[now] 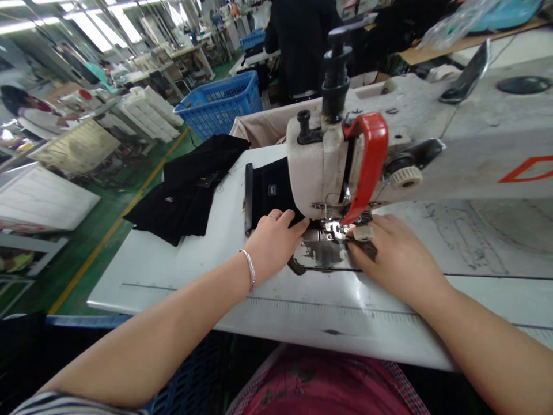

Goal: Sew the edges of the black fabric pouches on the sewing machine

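A white sewing machine (315,167) with a red lever guard (374,155) stands over the pale table (173,271). Black fabric (272,178) with a small label lies left of the needle area and runs under the machine head. My left hand (276,242) rests on this fabric's near edge, fingers spread, its fingertips close to the metal presser foot (334,229). On the other side of the foot, my right hand (397,259) is closed, thumb and fingers around the edge of something dark; what they hold is partly hidden by the machine.
Black garments (185,190) lie on the table's left part. Behind them stand a blue crate (220,104) and a beige cloth-lined bin (268,124). A person in black (302,46) is beyond the machine; another person (34,112) sits far left.
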A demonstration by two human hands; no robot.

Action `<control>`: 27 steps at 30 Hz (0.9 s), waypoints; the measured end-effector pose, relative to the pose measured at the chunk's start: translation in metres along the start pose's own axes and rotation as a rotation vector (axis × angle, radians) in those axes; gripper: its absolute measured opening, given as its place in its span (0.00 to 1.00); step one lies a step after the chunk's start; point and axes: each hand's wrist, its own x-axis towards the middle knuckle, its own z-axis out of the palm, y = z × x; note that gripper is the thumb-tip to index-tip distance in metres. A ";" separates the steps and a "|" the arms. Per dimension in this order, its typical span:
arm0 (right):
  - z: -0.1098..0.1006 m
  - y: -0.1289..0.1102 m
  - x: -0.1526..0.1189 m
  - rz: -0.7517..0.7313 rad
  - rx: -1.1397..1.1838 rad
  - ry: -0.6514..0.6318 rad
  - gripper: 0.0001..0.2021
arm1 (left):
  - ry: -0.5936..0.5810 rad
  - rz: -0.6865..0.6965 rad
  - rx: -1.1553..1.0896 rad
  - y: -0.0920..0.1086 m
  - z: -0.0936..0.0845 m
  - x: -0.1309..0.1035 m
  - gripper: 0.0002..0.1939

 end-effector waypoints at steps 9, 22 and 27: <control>-0.003 0.011 0.001 -0.047 0.090 -0.068 0.05 | -0.027 0.226 -0.252 0.016 0.000 -0.027 0.17; 0.004 -0.009 -0.014 -0.289 0.065 -0.151 0.13 | 0.097 0.427 -0.401 -0.007 0.028 -0.021 0.22; 0.007 -0.009 -0.009 -0.253 0.107 -0.143 0.13 | 0.052 0.463 -0.421 -0.029 0.027 -0.002 0.23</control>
